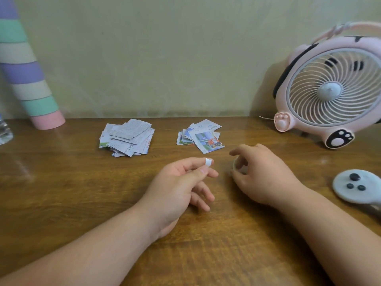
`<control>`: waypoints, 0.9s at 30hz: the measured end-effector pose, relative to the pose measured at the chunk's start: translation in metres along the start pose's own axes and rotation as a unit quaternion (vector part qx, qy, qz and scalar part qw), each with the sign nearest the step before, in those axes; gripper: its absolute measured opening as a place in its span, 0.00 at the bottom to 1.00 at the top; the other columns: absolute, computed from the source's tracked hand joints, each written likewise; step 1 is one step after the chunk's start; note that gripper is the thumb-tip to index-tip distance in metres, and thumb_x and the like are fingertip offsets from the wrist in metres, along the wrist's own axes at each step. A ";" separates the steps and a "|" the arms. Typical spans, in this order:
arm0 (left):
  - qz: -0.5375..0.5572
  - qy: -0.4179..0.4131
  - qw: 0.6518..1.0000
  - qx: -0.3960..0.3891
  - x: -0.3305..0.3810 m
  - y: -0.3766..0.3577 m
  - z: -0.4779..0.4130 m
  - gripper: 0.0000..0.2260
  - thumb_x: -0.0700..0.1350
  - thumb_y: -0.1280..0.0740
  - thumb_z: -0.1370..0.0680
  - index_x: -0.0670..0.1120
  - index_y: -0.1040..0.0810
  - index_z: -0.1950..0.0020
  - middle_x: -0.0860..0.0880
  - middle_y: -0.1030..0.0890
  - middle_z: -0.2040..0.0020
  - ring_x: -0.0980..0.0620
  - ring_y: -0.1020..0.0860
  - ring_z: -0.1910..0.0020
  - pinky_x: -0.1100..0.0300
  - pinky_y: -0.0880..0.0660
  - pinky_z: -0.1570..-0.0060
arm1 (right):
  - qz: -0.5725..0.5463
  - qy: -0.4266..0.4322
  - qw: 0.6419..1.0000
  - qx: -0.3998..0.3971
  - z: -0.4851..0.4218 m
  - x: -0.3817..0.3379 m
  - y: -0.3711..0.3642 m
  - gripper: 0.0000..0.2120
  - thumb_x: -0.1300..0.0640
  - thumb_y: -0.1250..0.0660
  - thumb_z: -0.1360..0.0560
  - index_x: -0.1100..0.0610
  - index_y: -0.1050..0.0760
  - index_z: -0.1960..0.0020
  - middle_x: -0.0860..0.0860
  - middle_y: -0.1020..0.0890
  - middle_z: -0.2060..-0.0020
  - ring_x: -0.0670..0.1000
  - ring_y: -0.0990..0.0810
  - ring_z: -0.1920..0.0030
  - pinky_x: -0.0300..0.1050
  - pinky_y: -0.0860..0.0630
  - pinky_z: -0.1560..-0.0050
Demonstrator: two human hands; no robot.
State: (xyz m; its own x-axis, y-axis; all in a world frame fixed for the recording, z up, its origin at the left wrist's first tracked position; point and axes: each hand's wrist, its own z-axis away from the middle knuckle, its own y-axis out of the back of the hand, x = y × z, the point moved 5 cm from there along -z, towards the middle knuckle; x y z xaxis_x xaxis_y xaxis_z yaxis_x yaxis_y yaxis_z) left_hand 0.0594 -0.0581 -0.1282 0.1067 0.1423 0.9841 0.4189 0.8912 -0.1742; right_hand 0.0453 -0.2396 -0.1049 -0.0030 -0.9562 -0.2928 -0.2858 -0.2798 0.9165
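A tape strip (208,162) is pinched between thumb and forefinger of the left hand (177,182), just above the surface (82,203). Beside it, a tape roll (234,165) is gripped by the right hand (261,174). The strip should be held by one edge, unfolded, before being carried toward the paper piles (201,136) beyond.

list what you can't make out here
Head view only:
- Roll: mostly hidden under the right hand; what kind it is, unclear.
- White bit pinched by the left hand: too small to tell tape from paper.
- Print on the left pile and right pile: too small to read.
- Fan and controller: cut off by the right edge.
- Bottle: cut off by the left edge.
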 end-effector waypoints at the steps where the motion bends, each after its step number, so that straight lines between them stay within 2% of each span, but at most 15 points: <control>1: 0.005 0.004 1.000 -0.003 0.000 0.000 0.000 0.10 0.37 0.35 0.18 0.41 0.21 0.38 0.44 0.15 0.51 0.49 0.21 0.67 0.57 0.24 0.72 | 0.010 0.005 1.000 0.014 0.001 -0.002 0.004 0.14 0.51 0.32 0.25 0.47 0.24 0.40 0.41 0.21 0.59 0.45 0.29 0.50 0.43 0.28 0.52; 3: 0.028 0.016 0.999 -0.016 0.000 -0.001 0.001 0.11 0.36 0.35 0.19 0.41 0.21 0.37 0.43 0.15 0.49 0.48 0.19 0.64 0.56 0.22 0.69 | -0.012 0.013 0.998 0.066 0.008 -0.009 0.014 0.05 0.50 0.29 0.26 0.48 0.21 0.52 0.42 0.23 0.61 0.46 0.27 0.54 0.43 0.29 0.56; 4: 0.047 0.021 0.998 -0.026 -0.001 -0.001 0.000 0.12 0.35 0.35 0.20 0.40 0.21 0.37 0.42 0.15 0.47 0.46 0.18 0.62 0.54 0.21 0.67 | -0.049 0.004 0.995 0.084 0.013 -0.013 0.019 0.04 0.51 0.28 0.27 0.49 0.22 0.58 0.43 0.22 0.64 0.46 0.26 0.59 0.43 0.30 0.60; 6: 0.086 0.023 0.995 -0.049 -0.002 -0.001 -0.001 0.13 0.34 0.33 0.23 0.39 0.20 0.38 0.38 0.16 0.45 0.43 0.17 0.56 0.51 0.19 0.61 | -0.174 -0.047 0.981 0.068 0.024 -0.019 0.020 0.10 0.54 0.27 0.27 0.53 0.23 0.66 0.47 0.21 0.71 0.45 0.25 0.69 0.41 0.31 0.68; 8: 0.097 0.007 0.993 -0.067 -0.004 0.000 -0.001 0.18 0.36 0.36 0.28 0.38 0.19 0.39 0.37 0.16 0.45 0.40 0.16 0.51 0.49 0.18 0.54 | -0.325 -0.118 0.938 -0.007 0.036 -0.029 0.010 0.14 0.53 0.27 0.26 0.56 0.22 0.68 0.50 0.21 0.74 0.47 0.25 0.73 0.40 0.33 0.71; 10: 0.062 -0.019 0.994 -0.084 -0.006 -0.001 0.000 0.21 0.37 0.39 0.30 0.39 0.20 0.39 0.37 0.15 0.46 0.40 0.16 0.49 0.50 0.18 0.50 | -0.444 -0.171 0.877 -0.065 0.044 -0.039 -0.003 0.13 0.54 0.28 0.24 0.58 0.20 0.65 0.54 0.22 0.73 0.50 0.26 0.73 0.41 0.34 0.70; 13: -0.063 -0.104 0.987 -0.106 -0.002 -0.005 0.006 0.21 0.35 0.42 0.28 0.45 0.17 0.40 0.41 0.17 0.48 0.46 0.17 0.51 0.60 0.21 0.50 | -0.549 -0.207 0.807 -0.070 0.047 -0.046 -0.013 0.16 0.56 0.30 0.23 0.60 0.21 0.68 0.59 0.26 0.73 0.50 0.32 0.75 0.40 0.37 0.74; 15: -0.136 -0.171 0.970 -0.109 0.007 -0.008 0.013 0.20 0.33 0.43 0.26 0.47 0.16 0.44 0.44 0.19 0.51 0.51 0.18 0.52 0.65 0.23 0.51 | -0.582 -0.208 0.784 -0.055 0.046 -0.048 -0.011 0.17 0.57 0.31 0.22 0.58 0.21 0.70 0.61 0.26 0.72 0.51 0.33 0.76 0.39 0.38 0.77; 19: -0.234 -0.244 0.936 -0.096 0.016 -0.010 0.017 0.15 0.33 0.41 0.22 0.47 0.18 0.46 0.51 0.20 0.54 0.50 0.19 0.51 0.65 0.25 0.51 | -0.612 -0.202 0.763 -0.043 0.046 -0.047 -0.010 0.17 0.58 0.31 0.22 0.59 0.20 0.69 0.63 0.26 0.71 0.52 0.33 0.76 0.39 0.38 0.78; 23: -0.260 -0.249 0.930 -0.076 0.016 -0.011 0.013 0.11 0.34 0.38 0.23 0.45 0.18 0.50 0.51 0.20 0.55 0.49 0.18 0.53 0.58 0.21 0.53 | -0.633 -0.207 0.744 -0.055 0.045 -0.046 -0.017 0.15 0.60 0.32 0.22 0.60 0.19 0.67 0.62 0.23 0.70 0.52 0.31 0.75 0.39 0.36 0.77; 27: -0.263 -0.241 0.932 -0.072 0.013 -0.011 0.012 0.12 0.31 0.39 0.27 0.38 0.18 0.51 0.51 0.19 0.56 0.51 0.16 0.56 0.60 0.21 0.54 | -0.656 -0.206 0.724 -0.057 0.044 -0.044 -0.019 0.11 0.64 0.34 0.22 0.66 0.20 0.62 0.60 0.20 0.69 0.51 0.29 0.74 0.39 0.35 0.78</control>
State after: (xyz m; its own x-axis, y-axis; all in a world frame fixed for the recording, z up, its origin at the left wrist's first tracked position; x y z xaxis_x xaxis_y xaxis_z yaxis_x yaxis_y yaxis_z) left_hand 0.0454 -0.0610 -0.1126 -0.5497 -0.0899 0.8305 0.4191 0.8303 0.3673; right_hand 0.0089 -0.1880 -0.1215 -0.0921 0.2403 -0.9663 -0.2204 -0.9513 -0.2156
